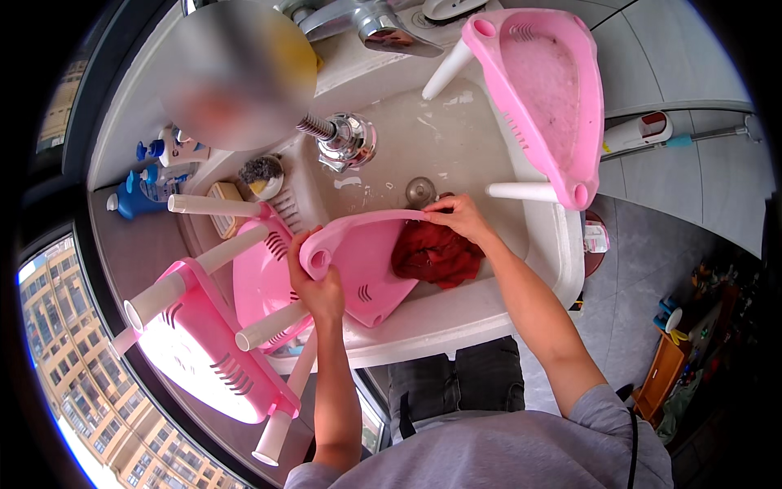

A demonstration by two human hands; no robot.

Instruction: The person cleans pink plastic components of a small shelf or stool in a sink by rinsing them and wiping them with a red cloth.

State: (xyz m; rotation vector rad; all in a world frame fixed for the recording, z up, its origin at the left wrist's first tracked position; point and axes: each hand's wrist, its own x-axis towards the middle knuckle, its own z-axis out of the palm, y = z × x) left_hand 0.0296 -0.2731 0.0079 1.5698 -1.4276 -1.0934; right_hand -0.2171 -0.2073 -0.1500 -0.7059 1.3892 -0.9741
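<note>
A pink plastic corner shelf tray (372,263) is held tilted over the near side of the sink. My left hand (317,284) grips its left corner beside a round hole, thumb on the near face. The fingers of my right hand (458,217) pinch the tray's far rim at the right. Under and beside that hand lies a wet red cloth (437,253), partly hidden by the tray. Left of my left hand stand other pink shelf tiers (214,348) joined by white plastic tubes (272,327).
Another pink tray (544,91) with white legs rests across the sink's (553,250) right edge. A chrome faucet (391,33) and a chrome fitting (348,140) stand at the far side. Soap bottles (143,192), a soap bar in a dish (226,208) and a scourer (261,171) line the left.
</note>
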